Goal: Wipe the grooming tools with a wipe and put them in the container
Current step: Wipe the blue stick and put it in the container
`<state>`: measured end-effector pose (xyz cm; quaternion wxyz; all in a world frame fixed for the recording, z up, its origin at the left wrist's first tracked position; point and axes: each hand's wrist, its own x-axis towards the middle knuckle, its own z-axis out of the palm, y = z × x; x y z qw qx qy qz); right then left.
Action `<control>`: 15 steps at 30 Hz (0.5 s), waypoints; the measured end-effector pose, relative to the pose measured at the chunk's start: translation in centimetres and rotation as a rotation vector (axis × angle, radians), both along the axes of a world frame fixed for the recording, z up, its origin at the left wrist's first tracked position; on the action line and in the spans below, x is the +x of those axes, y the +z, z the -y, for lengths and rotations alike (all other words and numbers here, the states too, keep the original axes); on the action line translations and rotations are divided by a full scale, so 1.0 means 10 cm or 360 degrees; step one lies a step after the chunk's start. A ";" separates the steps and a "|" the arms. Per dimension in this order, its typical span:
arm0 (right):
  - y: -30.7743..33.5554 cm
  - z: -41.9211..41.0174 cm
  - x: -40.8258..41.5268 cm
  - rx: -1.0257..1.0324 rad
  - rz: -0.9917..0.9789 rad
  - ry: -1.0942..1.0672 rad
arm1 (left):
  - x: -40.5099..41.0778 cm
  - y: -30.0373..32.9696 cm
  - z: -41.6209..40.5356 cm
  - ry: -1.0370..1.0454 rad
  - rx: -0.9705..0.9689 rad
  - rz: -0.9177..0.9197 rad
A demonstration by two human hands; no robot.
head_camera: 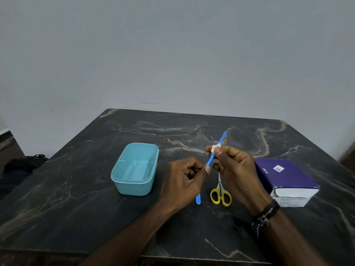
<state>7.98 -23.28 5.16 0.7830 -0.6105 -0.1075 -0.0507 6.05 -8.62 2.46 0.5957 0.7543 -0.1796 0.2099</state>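
table [96, 189]: dark stone-look top, marbled with pale and tan veins, smooth with a soft sheen
container [123, 189]: light blue plastic, smooth, semi-matt, faint highlights on the inner floor
blue stick [221, 140]: bright blue plastic look, smooth
second blue stick [198, 199]: same smooth blue plastic look
wipe [215, 148]: white, soft, crumpled, matt
scissors [220, 192]: bare shiny metal blades, glossy yellow plastic handles
box [284, 173]: purple card, smooth with a slight sheen; white printed end face
bracelets [266, 214]: dark cord or braided thread, matt, frayed ends
wall [172, 54]: pale grey, matt, plain painted look
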 end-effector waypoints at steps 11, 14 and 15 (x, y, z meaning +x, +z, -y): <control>0.01 0.04 0.01 0.0002 -0.0044 0.0085 | 0.03 -0.02 -0.01 0.0041 0.0019 0.0029; 0.01 0.06 0.02 0.0150 -0.0016 -0.0015 | 0.01 -0.03 0.00 0.0025 0.0032 0.0046; 0.02 0.07 0.02 0.0188 -0.0008 -0.0036 | 0.01 -0.03 0.01 0.0022 0.0032 0.0049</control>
